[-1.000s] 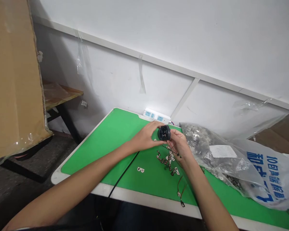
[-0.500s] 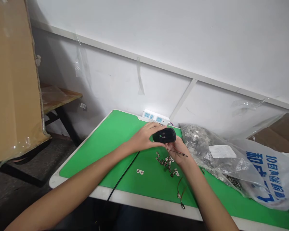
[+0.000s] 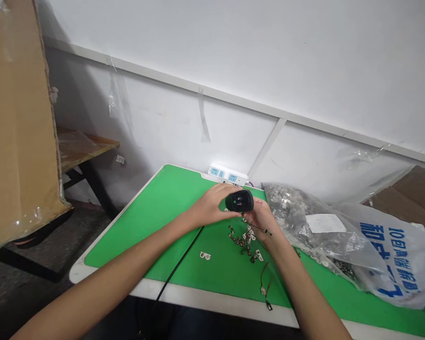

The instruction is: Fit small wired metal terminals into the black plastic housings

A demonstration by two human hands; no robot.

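My left hand is closed around a black oval plastic housing, its thumb below and fingers over the top. A small green spot shows inside the housing. On its right side my right hand is curled, fingertips partly hidden behind the housing. Thin red and black wires run across that hand and stick out past its palm. Below the hands lie several small metal parts in a loose pile. A flat double-ringed metal piece rests apart, to the left.
A black cable crosses the green tabletop to its front edge. Another wired piece lies near that edge. At the back sits a white power strip. Plastic bags of parts fill the right; a cardboard box stands left.
The black housing has turned and shifted slightly left in my hands. Both hands stay close together over the table, and the view has tilted a little.
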